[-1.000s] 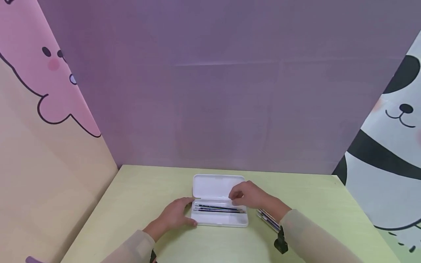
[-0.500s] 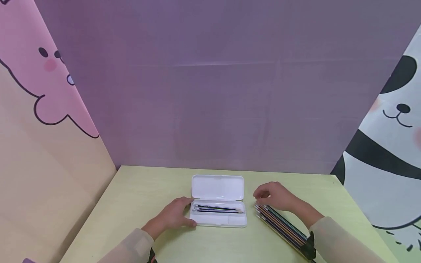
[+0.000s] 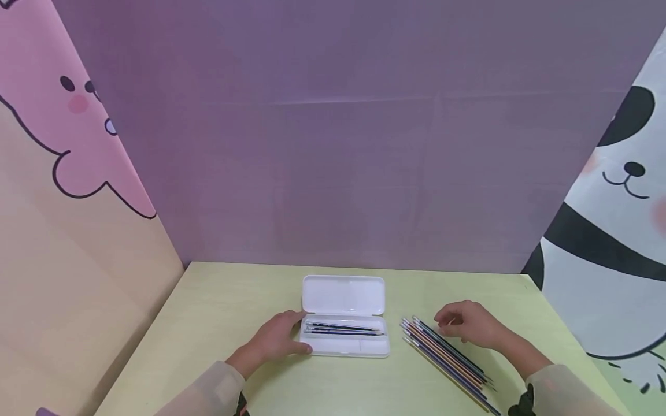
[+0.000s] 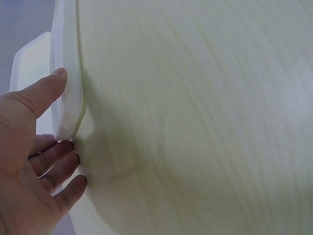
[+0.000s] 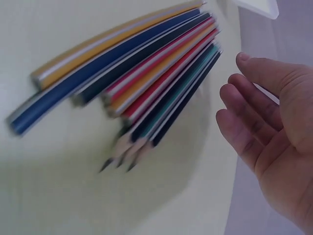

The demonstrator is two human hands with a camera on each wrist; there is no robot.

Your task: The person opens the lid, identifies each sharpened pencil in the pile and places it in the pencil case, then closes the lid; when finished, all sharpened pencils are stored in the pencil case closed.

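The table (image 3: 224,300) supports an open white pencil case (image 3: 338,346) and, at its 4 o'clock, fanned pencils (image 3: 443,355). The left grip (image 3: 281,338) holds the case at 8 o'clock; the right grip (image 3: 472,325), empty, is at the fan's 1 o'clock. The case contains further pencils (image 3: 340,331).

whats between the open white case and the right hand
The head view shows loose pencils lying on the table between the white case and the right hand.

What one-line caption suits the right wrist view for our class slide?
A right hand, holding nothing, beside a fan of striped pencils on a pale table.
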